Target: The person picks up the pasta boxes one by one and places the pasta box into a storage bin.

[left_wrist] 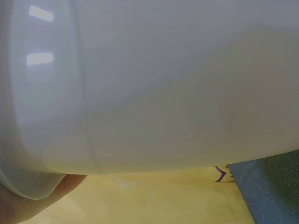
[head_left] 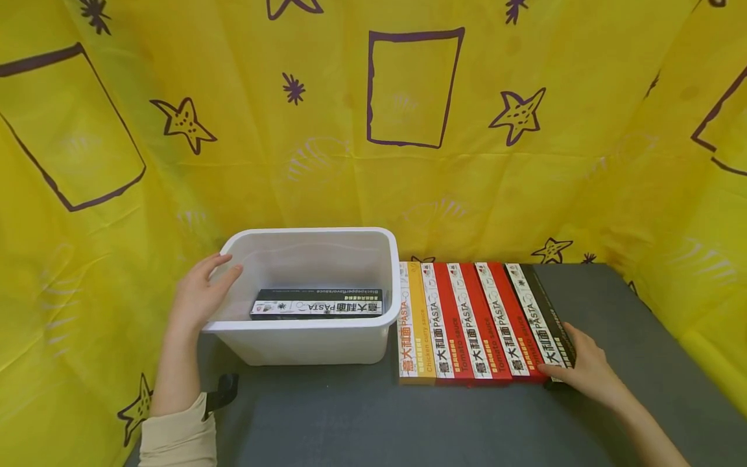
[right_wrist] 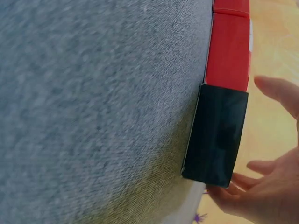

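Right hand (head_left: 589, 366) at the far right, grip spread around the near end of a black pasta box (head_left: 541, 305), thumb and fingers apart; in the right wrist view, fingertips touching the box's outer lower edge, thumb raised just off the top near the neighbouring red carton. Left hand (head_left: 201, 292) at the other side, clasped on the left rim of a white bin (head_left: 309, 347), thumb over the inside, a finger showing beneath the lip on the outside.

Bin of smooth, glossy plastic, deep and rounded-rectangular, with a thick rolled rim and walls tapering toward the base. Inside, on its side of the floor nearest the camera, a second black box (head_left: 318, 306), long and slim, lying crosswise, lettering upside down to the head view.

To the right of the bin, a tight row of long, flat-sided cardboard boxes, side by side and lying flat: first a yellow box (head_left: 417, 324), then three red boxes (head_left: 486, 324), last the black one at the right hand. White printed strip along each top.

Beneath, a dark grey surface (head_left: 373, 421), finely woven in the right wrist view. All around, a creased yellow cloth (head_left: 245, 181) printed with purple starfish and frames.
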A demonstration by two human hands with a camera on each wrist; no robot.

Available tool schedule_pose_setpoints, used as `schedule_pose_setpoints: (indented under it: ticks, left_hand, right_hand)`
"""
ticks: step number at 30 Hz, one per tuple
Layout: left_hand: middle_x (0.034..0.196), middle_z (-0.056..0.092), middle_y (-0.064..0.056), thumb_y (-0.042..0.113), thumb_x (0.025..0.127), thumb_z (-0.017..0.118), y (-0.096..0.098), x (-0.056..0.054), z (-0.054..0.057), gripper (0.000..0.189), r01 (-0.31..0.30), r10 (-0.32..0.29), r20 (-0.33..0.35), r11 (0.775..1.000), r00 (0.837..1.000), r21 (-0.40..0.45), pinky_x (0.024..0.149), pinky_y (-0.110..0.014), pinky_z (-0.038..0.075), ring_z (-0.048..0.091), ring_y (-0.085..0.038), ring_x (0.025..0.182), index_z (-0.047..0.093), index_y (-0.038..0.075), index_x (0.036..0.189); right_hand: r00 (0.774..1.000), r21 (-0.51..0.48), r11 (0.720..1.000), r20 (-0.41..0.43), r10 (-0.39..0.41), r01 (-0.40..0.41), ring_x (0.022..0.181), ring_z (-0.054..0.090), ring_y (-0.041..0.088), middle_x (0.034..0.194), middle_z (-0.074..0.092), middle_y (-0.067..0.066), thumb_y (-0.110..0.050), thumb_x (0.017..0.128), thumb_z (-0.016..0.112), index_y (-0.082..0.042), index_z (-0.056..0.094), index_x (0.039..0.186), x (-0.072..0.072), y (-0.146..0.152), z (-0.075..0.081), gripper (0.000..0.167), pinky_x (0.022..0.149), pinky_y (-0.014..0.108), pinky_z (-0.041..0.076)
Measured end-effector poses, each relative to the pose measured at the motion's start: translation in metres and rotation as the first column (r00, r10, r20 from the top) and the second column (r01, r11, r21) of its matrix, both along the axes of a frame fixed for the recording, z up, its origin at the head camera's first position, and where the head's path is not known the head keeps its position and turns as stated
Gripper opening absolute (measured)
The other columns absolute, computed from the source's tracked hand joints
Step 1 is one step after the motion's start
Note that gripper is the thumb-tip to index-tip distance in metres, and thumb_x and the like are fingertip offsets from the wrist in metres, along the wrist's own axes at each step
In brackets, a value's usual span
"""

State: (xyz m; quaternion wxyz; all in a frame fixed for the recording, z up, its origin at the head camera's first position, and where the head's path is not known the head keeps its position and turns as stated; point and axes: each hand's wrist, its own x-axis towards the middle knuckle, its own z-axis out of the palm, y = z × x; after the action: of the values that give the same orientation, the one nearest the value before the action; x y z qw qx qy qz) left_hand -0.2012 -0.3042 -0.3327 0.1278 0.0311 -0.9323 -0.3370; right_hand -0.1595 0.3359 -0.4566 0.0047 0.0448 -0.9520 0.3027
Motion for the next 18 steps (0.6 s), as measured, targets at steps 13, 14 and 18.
schedule_pose_setpoints:
  ticks: [13, 14, 18]
  left_hand:
    - [0.147, 0.037, -0.029, 0.044, 0.099, 0.05, 0.0, 0.001, 0.0, 0.061, -0.005, 0.005, -0.018, 1.0, 1.0, -0.005, 0.108, -0.064, 0.024, 0.031, -0.049, 0.136, 0.05, -0.003, 0.139]
    - [0.147, 0.037, -0.029, 0.044, 0.099, 0.05, 0.0, 0.001, 0.0, 0.061, -0.004, 0.004, -0.019, 1.0, 1.0, -0.006, 0.108, -0.065, 0.024, 0.031, -0.049, 0.136, 0.05, -0.003, 0.139]
    - [0.148, 0.037, -0.029, 0.045, 0.099, 0.05, 0.0, 0.001, 0.001, 0.062, -0.001, 0.001, -0.019, 1.0, 1.0, -0.002, 0.108, -0.065, 0.023, 0.03, -0.05, 0.136, 0.049, -0.003, 0.139]
  right_hand:
    - [0.996, 0.002, 0.996, -0.028, 0.088, -0.088, 0.108, 0.046, 0.053, 0.125, 0.041, 0.04, -0.027, 0.061, 0.09, 0.02, 0.013, 0.141, -0.005, 0.005, -0.02, 0.12, 0.078, 0.067, 0.042]
    - [0.996, 0.0, 0.996, -0.025, 0.088, -0.088, 0.107, 0.047, 0.053, 0.125, 0.042, 0.04, -0.026, 0.061, 0.09, 0.02, 0.012, 0.141, -0.006, 0.005, -0.021, 0.121, 0.078, 0.066, 0.042]
    - [0.997, 0.003, 0.997, 0.022, 0.071, -0.071, 0.11, 0.043, 0.058, 0.13, 0.034, 0.045, -0.027, 0.062, 0.089, 0.023, 0.004, 0.141, -0.007, 0.006, -0.023, 0.127, 0.082, 0.068, 0.041]
